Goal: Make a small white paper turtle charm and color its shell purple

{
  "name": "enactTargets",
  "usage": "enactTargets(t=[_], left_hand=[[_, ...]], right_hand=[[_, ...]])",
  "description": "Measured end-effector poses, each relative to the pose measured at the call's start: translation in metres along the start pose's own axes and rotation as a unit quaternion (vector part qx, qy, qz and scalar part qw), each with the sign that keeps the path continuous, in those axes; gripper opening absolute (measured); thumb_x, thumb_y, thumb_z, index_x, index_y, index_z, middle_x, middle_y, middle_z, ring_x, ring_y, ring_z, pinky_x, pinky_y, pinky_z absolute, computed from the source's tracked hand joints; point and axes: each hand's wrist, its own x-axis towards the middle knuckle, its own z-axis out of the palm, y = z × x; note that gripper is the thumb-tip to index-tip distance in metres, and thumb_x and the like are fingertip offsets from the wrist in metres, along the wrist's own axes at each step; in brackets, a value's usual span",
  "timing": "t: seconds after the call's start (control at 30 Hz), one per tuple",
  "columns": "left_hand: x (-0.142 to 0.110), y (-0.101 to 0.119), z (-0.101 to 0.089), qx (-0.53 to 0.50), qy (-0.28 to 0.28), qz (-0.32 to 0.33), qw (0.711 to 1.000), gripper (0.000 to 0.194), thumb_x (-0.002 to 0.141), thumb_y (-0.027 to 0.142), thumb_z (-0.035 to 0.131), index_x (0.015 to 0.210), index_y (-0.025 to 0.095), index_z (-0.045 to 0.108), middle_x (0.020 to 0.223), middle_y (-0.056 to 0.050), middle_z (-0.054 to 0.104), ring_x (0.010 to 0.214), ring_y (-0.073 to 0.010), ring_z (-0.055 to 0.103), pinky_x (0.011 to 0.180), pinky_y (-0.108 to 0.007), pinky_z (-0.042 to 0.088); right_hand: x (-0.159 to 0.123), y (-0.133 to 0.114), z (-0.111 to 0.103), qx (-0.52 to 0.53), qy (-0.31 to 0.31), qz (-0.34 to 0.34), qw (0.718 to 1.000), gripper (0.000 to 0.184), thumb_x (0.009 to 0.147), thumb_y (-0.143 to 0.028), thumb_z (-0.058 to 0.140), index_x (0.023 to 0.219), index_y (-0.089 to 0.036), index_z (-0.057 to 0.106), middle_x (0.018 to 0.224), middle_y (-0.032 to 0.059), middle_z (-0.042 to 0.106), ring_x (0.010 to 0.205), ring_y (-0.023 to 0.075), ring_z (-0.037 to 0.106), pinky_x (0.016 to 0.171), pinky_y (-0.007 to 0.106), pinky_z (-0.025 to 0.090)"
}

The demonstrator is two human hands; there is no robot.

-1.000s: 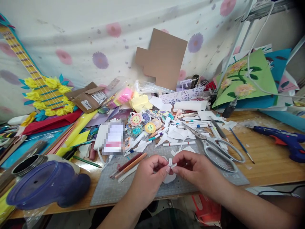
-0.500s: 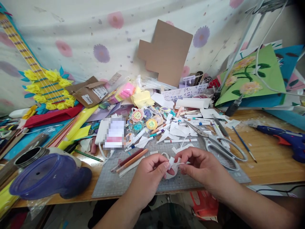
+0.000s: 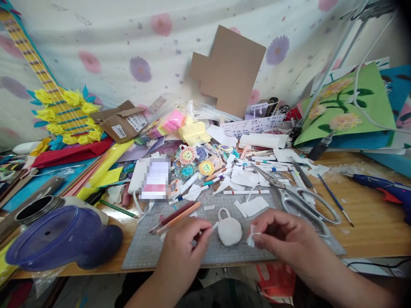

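A small white paper cutout with a loop on top lies on the grey cutting mat, between my two hands. My left hand is just left of it, its fingers curled and pinching a thin white sliver. To the right of the cutout, my right hand pinches a small white paper scrap between thumb and fingers. Neither hand touches the cutout.
Large scissors lie behind my right hand. Pencils, markers and paper scraps litter the mat. A purple plastic container sits at left, a blue glue gun at right. Cardboard and coloured paper crowd the back.
Both hands held the white cutout together in the air. Now it lies on the mat; the hands have drawn apart and lowered, the right keeping a small scrap.
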Motion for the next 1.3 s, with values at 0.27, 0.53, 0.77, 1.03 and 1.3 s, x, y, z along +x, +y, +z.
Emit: enactTargets(t=[0.27, 0.53, 0.77, 1.03, 1.3], left_hand=[[0.005, -0.029, -0.007, 0.108, -0.068, 0.014, 0.992, 0.016, 0.083, 0.020, 0.050, 0.076, 0.023, 0.064, 0.076, -0.001, 0.070, 0.074, -0.0183, 0.065, 0.066, -0.028, 0.048], [0.013, -0.028, -0.008, 0.214, -0.069, 0.000, 0.974, 0.021, 0.085, 0.021, 0.047, 0.093, 0.024, 0.066, 0.100, -0.006, 0.071, 0.095, -0.0244, 0.064, 0.079, -0.039, 0.049], [0.012, -0.029, -0.019, 0.204, -0.093, 0.005, 0.975, 0.022, 0.084, 0.019, 0.048, 0.088, 0.026, 0.068, 0.094, -0.004, 0.071, 0.094, -0.0233, 0.063, 0.078, -0.037, 0.050], [-0.010, -0.028, -0.019, 0.206, -0.092, 0.040, 0.973, 0.028, 0.086, 0.018, 0.043, 0.102, 0.024, 0.065, 0.097, -0.007, 0.066, 0.094, -0.0230, 0.060, 0.084, -0.041, 0.046], [-0.012, -0.030, -0.021, 0.137, -0.041, 0.004, 0.990, 0.027, 0.083, 0.018, 0.048, 0.108, 0.019, 0.059, 0.090, -0.007, 0.066, 0.089, -0.0231, 0.059, 0.081, -0.041, 0.045]], right_hand=[[0.013, 0.016, -0.045, -0.175, -0.002, 0.035, 0.984, 0.011, 0.071, -0.029, 0.065, 0.067, -0.020, 0.060, 0.058, -0.0026, 0.058, 0.055, 0.0139, 0.053, 0.051, 0.024, 0.041], [0.016, 0.017, -0.039, -0.319, -0.060, 0.011, 0.946, 0.009, 0.077, -0.025, 0.057, 0.070, -0.022, 0.060, 0.064, -0.0011, 0.062, 0.061, 0.0171, 0.055, 0.055, 0.027, 0.040], [0.018, 0.014, -0.038, -0.344, -0.056, -0.024, 0.937, 0.010, 0.074, -0.022, 0.058, 0.066, -0.023, 0.062, 0.066, 0.0002, 0.064, 0.063, 0.0183, 0.057, 0.057, 0.029, 0.041], [0.018, 0.018, -0.039, -0.295, -0.033, 0.007, 0.955, 0.012, 0.075, -0.030, 0.056, 0.067, -0.022, 0.061, 0.060, -0.0010, 0.059, 0.058, 0.0164, 0.052, 0.052, 0.028, 0.038], [0.015, 0.004, -0.027, -0.115, -0.030, 0.050, 0.992, 0.013, 0.071, -0.032, 0.063, 0.065, -0.021, 0.060, 0.055, -0.0034, 0.053, 0.054, 0.0133, 0.047, 0.052, 0.026, 0.036]])
